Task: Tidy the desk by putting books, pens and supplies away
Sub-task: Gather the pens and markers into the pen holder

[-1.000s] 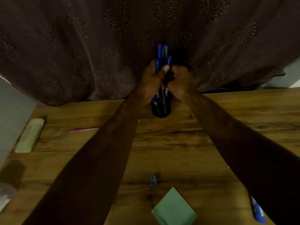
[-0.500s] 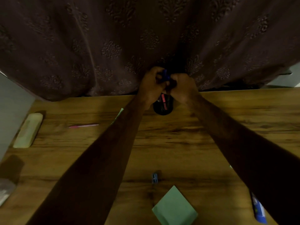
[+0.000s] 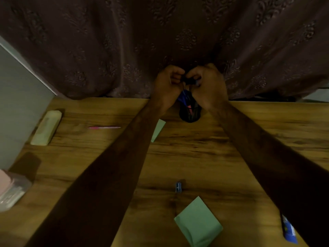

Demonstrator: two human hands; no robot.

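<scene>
Head view: left hand (image 3: 168, 86) & right hand (image 3: 207, 86) curl together over the black pen holder (image 3: 190, 113) at desk (image 3: 195, 148) back edge, fingers closed on pen tops, seating them. Next, prob: let go, fetch pink pen (image 3: 104, 127), far left.

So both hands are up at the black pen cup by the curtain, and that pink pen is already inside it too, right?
Not quite. The head view shows the pink pen lying loose on the desk, to the left of the black pen cup. Both the left hand and the right hand are at the cup.
</scene>
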